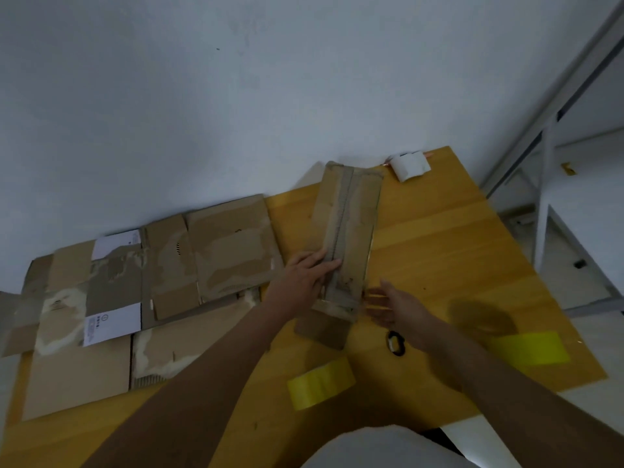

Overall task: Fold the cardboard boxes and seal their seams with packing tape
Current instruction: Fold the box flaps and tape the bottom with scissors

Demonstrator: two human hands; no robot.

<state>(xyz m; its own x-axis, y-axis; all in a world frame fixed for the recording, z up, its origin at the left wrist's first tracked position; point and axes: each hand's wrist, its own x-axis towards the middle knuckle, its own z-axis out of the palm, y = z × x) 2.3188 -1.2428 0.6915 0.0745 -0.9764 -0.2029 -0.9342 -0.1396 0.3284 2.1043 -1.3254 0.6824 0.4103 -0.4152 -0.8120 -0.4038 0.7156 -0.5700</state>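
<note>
Nearest, we see a yellow tape roll (320,383) lying on the wooden table (439,238), with a second yellow roll (530,347) further right and a small black ring-shaped object (395,343) between them. Beyond these, our right hand (393,307) hovers with fingers spread at the near right corner of the folded box (344,244); whether it touches the cardboard is blurred, possibly just apart. Our left hand (304,276) lies flat, fingers straight, pressing the box's taped centre seam. Left of it, flattened cardboard sheets (141,292) cover the table. Farthest, a white roll (410,167) sits by the wall.
</note>
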